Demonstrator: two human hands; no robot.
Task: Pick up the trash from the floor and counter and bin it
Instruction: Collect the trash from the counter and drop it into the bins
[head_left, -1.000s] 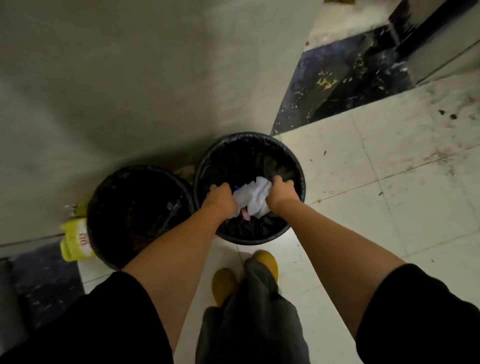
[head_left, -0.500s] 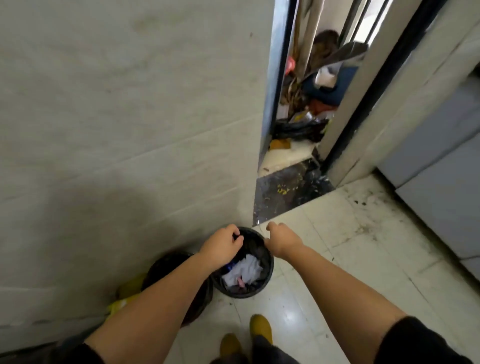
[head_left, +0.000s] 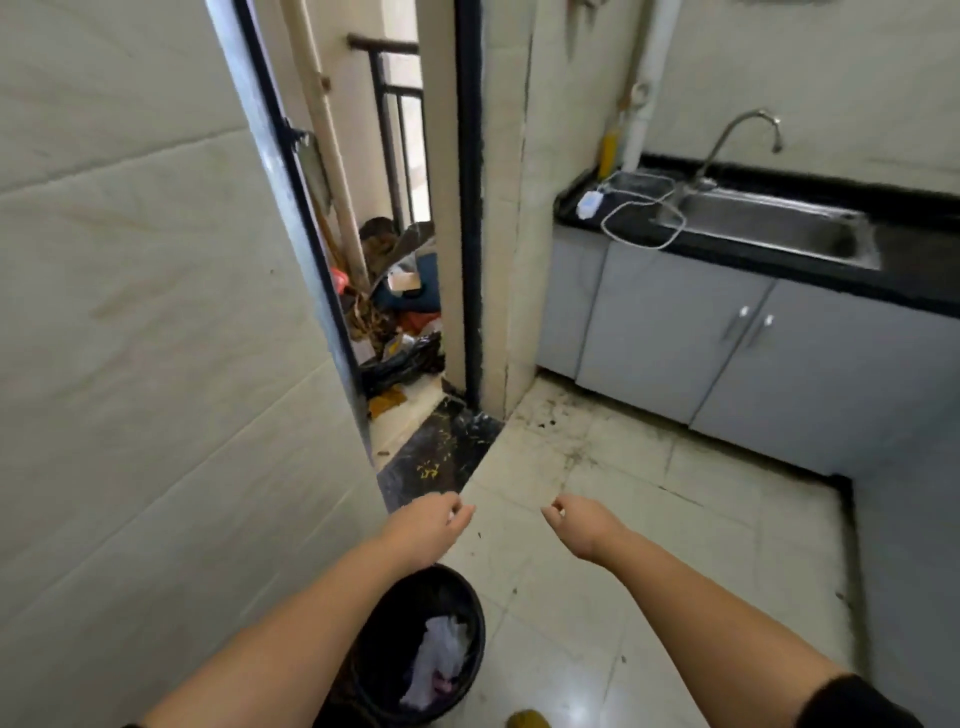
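Note:
A round black bin (head_left: 470, 613) lined with a dark bag stands on the floor at the bottom middle. White crumpled trash (head_left: 439, 657) lies inside it. My left hand (head_left: 423, 530) hovers above and beyond the bin's far rim, fingers loosely curled, holding nothing. My right hand (head_left: 579, 525) floats to the right over the pale floor tiles, also empty with curled fingers. Both hands are well clear of the trash.
A pale wall (head_left: 156, 364) fills the left. A doorway (head_left: 405, 322) opens onto a cluttered balcony with bags and debris. At right a black counter (head_left: 909, 280) carries a steel sink (head_left: 769, 223), a tap and a white cable (head_left: 639, 218) over grey cabinets (head_left: 675, 332). Dirt specks mark the floor.
Both hands let go of the white trash, which now lies in the bin. My hands rose away from the bin and the view lifted toward the doorway and counter.

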